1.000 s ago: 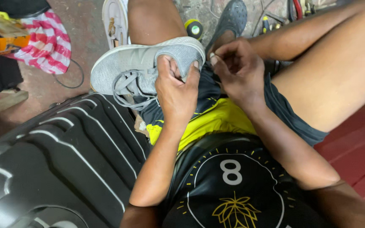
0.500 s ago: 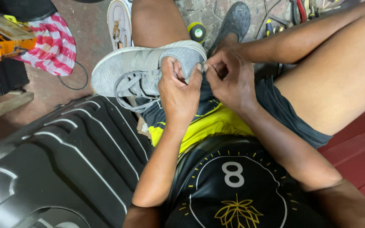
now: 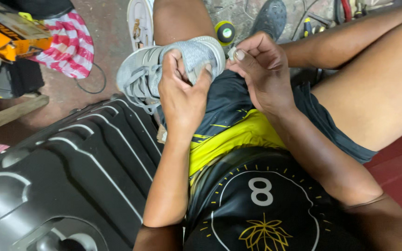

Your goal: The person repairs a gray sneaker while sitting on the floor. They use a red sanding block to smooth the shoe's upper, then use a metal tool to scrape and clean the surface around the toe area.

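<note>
I sit with a grey sneaker (image 3: 164,69) resting on my lap, its toe end pointing right and its laces to the left. My left hand (image 3: 182,95) is closed around the toe end, fingers curled over the top and thumb pressed on the near side, so the shoe stays put and does not roll. My right hand (image 3: 261,69) is just to the right of the toe. Its thumb and first finger are pinched shut on a small pale bit (image 3: 232,52) right at the shoe's edge. I cannot tell what that bit is. Holding the shoe high on my lap keeps the toe close to my eyes.

A big black suitcase (image 3: 61,176) lies on my left. Far off on the floor are a red and white striped cloth (image 3: 70,46), a little yellow and green round thing (image 3: 225,32), a white shoe (image 3: 138,21) and a dark shoe (image 3: 270,16).

Compared with half a second ago, my two hands sit a bit further apart now. My left hand has slid more over the toe.
</note>
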